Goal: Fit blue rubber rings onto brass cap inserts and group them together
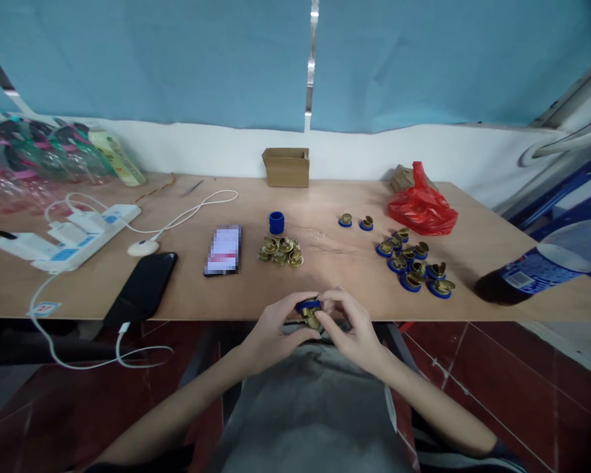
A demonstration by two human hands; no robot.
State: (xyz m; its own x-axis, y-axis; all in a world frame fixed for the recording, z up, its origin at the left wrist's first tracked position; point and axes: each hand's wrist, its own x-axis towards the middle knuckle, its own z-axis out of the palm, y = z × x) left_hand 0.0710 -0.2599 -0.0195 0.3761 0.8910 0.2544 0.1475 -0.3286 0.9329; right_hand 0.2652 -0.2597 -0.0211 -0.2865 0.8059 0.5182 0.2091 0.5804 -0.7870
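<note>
Just over the table's front edge, both my hands grip one brass-coloured metal fitting with a blue ring [309, 314]. My left hand [276, 328] closes on it from the left, thumb below and fingers above. My right hand [350, 326] pinches it from the right. Beyond them lies a heap of brass fittings [280, 251] without blue rings. Behind that heap stands a short stack of blue rings [276, 222]. To the right are several brass fittings with blue rings [411, 279], and two more [345, 220] sit farther back. Small thin clear pieces [317, 233] lie mid-table.
On the left are a phone with a lit screen [223, 250], a black phone [142, 288] on a cable and a power strip [86, 236]. Plastic bottles [39, 164] crowd the back left. A cardboard box [286, 167], red bag [422, 207] and large drink bottle [526, 272] also stand here.
</note>
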